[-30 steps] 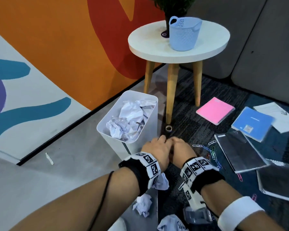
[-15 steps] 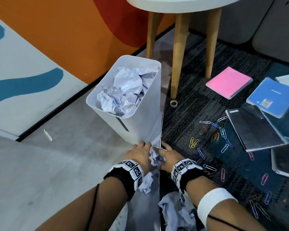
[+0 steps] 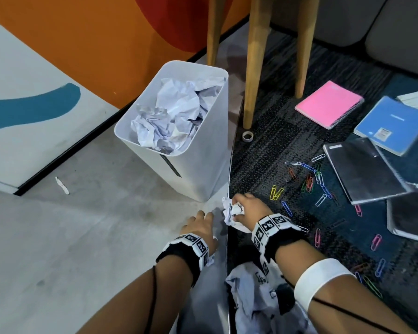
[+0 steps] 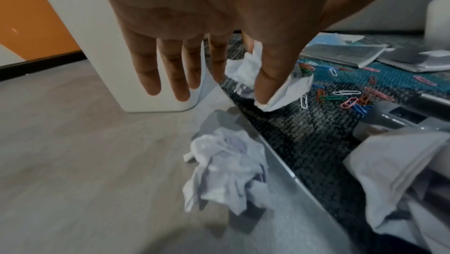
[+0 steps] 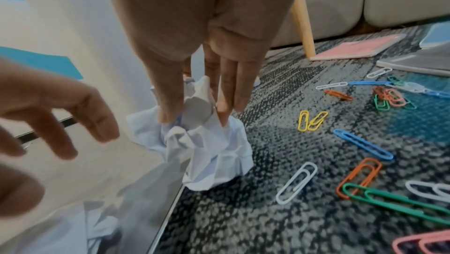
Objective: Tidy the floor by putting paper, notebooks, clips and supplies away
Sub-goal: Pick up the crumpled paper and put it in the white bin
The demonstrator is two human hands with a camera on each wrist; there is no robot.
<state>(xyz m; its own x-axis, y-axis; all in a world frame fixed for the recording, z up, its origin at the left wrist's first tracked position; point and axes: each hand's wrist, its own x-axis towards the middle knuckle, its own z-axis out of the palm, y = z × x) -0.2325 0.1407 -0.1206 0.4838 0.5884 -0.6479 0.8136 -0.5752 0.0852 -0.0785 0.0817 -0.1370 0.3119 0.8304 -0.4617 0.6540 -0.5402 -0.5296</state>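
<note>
My right hand (image 3: 239, 204) pinches a crumpled white paper ball (image 3: 231, 213) at the carpet edge, just in front of the white bin (image 3: 198, 172). In the right wrist view the thumb and fingers (image 5: 226, 104) grip the ball (image 5: 214, 152). My left hand (image 3: 206, 220) hovers to the left of it with straight fingers and holds nothing. The bin is piled with crumpled paper (image 3: 171, 116). Another paper ball (image 4: 226, 171) lies on the floor under my left wrist. Several coloured paper clips (image 3: 309, 182) are strewn on the carpet to the right.
A pink notebook (image 3: 328, 103), a blue one (image 3: 391, 124) and black ones (image 3: 362, 169) lie on the carpet at right. A tape roll (image 3: 247, 136) sits by a wooden table leg (image 3: 253, 68). More crumpled paper (image 3: 251, 297) lies near my knees. A small scrap (image 3: 62, 185) lies left.
Both hands were together on the paper ball; now my left hand has come off it and spread, and my right hand holds it alone. My head has tilted down.
</note>
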